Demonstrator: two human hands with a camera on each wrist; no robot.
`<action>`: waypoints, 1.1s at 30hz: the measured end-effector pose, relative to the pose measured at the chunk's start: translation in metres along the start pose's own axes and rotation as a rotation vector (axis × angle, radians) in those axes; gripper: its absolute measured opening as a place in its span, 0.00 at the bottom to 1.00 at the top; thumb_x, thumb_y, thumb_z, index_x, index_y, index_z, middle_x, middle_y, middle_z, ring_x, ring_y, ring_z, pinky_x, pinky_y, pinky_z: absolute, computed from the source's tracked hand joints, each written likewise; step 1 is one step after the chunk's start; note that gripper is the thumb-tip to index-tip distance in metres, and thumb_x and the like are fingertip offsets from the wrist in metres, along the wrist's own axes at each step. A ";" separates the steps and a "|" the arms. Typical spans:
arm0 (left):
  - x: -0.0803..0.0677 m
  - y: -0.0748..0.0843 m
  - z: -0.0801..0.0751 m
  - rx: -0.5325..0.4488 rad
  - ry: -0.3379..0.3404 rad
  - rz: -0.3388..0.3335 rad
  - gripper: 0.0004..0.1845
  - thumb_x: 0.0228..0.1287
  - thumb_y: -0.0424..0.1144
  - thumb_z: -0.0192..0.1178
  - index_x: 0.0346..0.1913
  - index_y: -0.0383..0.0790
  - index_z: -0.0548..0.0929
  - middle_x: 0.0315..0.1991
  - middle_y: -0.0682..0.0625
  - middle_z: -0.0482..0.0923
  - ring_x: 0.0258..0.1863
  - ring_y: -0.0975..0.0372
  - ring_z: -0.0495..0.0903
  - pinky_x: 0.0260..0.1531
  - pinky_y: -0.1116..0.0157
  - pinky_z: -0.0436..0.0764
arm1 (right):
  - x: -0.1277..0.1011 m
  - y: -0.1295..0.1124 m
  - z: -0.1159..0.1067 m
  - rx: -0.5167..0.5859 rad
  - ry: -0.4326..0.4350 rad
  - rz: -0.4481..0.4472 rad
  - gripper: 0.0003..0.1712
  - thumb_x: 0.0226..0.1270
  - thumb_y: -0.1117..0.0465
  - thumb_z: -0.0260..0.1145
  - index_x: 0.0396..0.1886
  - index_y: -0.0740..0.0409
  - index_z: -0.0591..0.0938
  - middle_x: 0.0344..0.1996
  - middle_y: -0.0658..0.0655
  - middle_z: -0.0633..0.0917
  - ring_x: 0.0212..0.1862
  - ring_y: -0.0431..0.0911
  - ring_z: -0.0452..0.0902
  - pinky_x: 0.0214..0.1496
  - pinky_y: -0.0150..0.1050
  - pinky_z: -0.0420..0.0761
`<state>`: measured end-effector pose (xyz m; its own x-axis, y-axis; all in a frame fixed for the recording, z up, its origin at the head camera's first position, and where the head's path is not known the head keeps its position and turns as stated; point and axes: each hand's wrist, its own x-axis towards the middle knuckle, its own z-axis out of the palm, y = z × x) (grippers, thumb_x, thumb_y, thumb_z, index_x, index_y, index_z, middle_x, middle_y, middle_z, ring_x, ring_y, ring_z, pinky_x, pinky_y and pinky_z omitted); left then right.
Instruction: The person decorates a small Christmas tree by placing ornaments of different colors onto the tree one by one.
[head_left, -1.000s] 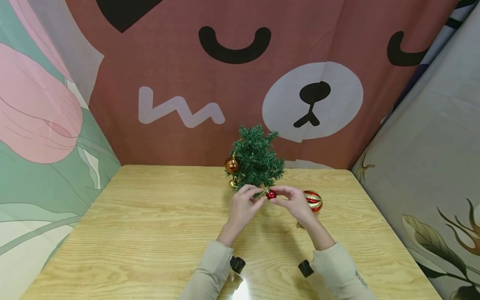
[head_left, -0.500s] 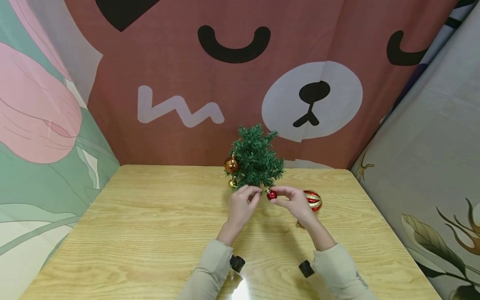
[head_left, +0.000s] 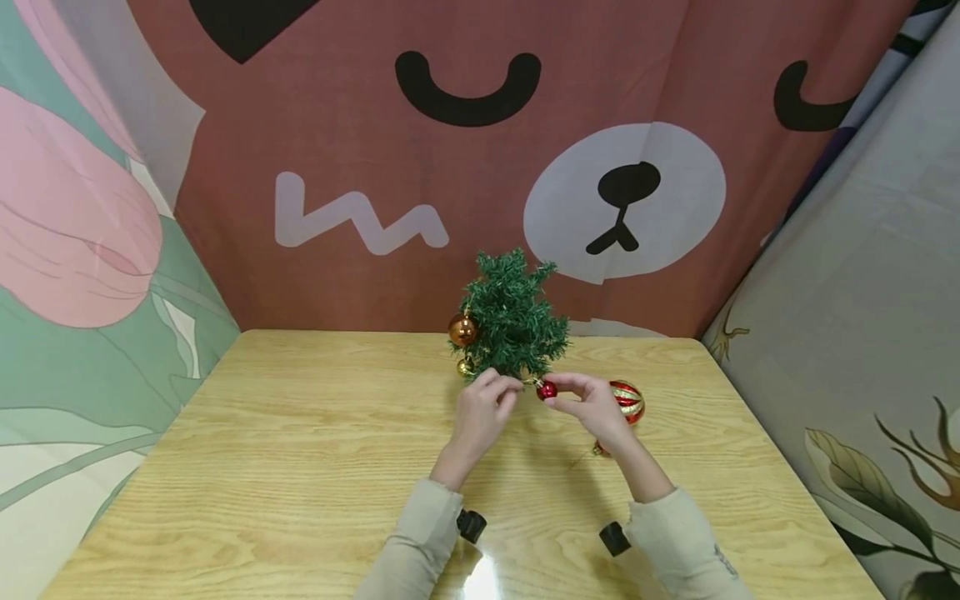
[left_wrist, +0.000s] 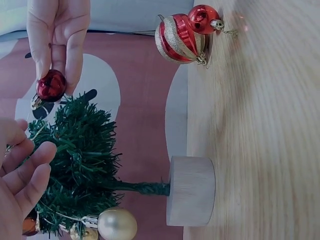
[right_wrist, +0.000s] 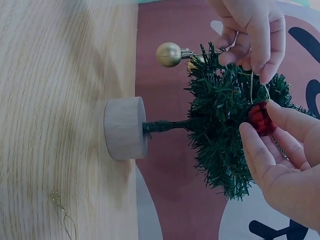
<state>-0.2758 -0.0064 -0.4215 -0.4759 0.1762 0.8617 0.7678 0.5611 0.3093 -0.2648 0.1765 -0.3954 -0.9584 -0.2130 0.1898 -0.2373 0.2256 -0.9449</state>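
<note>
Between finger and thumb of my right hand [head_left: 596,410] is a small shiny red bauble [head_left: 547,390] with a silver cap. My left hand [head_left: 480,412] pinches the bauble's thin gold string [right_wrist: 252,87], which is drawn out between the hands. Both hands are in front of a small green artificial Christmas tree [head_left: 517,317], which stands upright on a round pale wooden base [left_wrist: 191,191]. An orange bauble [head_left: 462,330] hangs on the tree's left side. Lower on that side is a matte gold bauble [left_wrist: 117,224], with another small gold one near it.
Right of the tree, a large red and gold striped bauble [head_left: 628,402] lies on the wooden table [head_left: 300,450], partly behind the right hand. A smaller red bauble [left_wrist: 202,19] lies against it. A patterned cloth backdrop [head_left: 360,283] rises behind the table.
My left fingers have drawn slightly left, away from the bauble's cap, along its string. The right hand and the red bauble have shifted slightly right.
</note>
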 end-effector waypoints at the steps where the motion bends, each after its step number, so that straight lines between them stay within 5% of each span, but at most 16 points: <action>1: 0.000 0.000 0.000 0.005 0.006 -0.006 0.07 0.50 0.24 0.57 0.27 0.37 0.83 0.20 0.52 0.72 0.13 0.69 0.65 0.13 0.79 0.64 | -0.001 0.000 0.000 0.002 0.001 -0.006 0.20 0.55 0.70 0.65 0.49 0.72 0.76 0.43 0.66 0.79 0.46 0.48 0.74 0.43 0.34 0.76; 8: 0.001 -0.002 0.001 0.042 0.002 -0.022 0.09 0.49 0.25 0.62 0.36 0.32 0.83 0.20 0.51 0.73 0.14 0.69 0.67 0.13 0.79 0.64 | -0.004 0.002 -0.004 0.018 0.000 -0.031 0.21 0.54 0.70 0.65 0.48 0.74 0.75 0.43 0.68 0.79 0.44 0.46 0.75 0.41 0.33 0.77; 15: -0.001 -0.003 0.002 0.094 -0.015 -0.022 0.03 0.47 0.29 0.67 0.28 0.35 0.85 0.20 0.52 0.76 0.14 0.68 0.69 0.13 0.77 0.67 | -0.008 0.002 -0.005 0.041 -0.057 -0.054 0.20 0.54 0.72 0.65 0.47 0.76 0.75 0.43 0.71 0.78 0.41 0.40 0.77 0.40 0.34 0.78; 24: 0.002 0.001 0.000 -0.141 0.050 -0.176 0.02 0.50 0.27 0.64 0.25 0.33 0.81 0.22 0.48 0.77 0.17 0.65 0.73 0.18 0.77 0.72 | -0.010 0.005 -0.005 0.050 -0.091 -0.050 0.20 0.55 0.72 0.64 0.48 0.77 0.74 0.45 0.71 0.77 0.44 0.45 0.77 0.41 0.35 0.78; 29: 0.004 0.000 -0.001 -0.186 0.062 -0.150 0.05 0.47 0.24 0.64 0.24 0.35 0.81 0.22 0.49 0.78 0.17 0.65 0.74 0.18 0.79 0.72 | -0.010 0.009 -0.005 0.047 -0.096 -0.046 0.20 0.54 0.72 0.64 0.47 0.77 0.74 0.44 0.70 0.78 0.46 0.49 0.76 0.42 0.34 0.77; 33: 0.005 0.000 -0.002 -0.125 0.026 -0.086 0.06 0.49 0.23 0.62 0.24 0.38 0.82 0.21 0.52 0.75 0.17 0.67 0.72 0.18 0.78 0.70 | -0.009 0.010 -0.004 0.044 -0.104 -0.053 0.20 0.55 0.72 0.64 0.48 0.77 0.74 0.43 0.70 0.78 0.46 0.53 0.75 0.41 0.34 0.77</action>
<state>-0.2771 -0.0073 -0.4161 -0.5319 0.1102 0.8396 0.7732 0.4677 0.4284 -0.2592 0.1848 -0.4052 -0.9225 -0.3213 0.2138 -0.2782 0.1696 -0.9454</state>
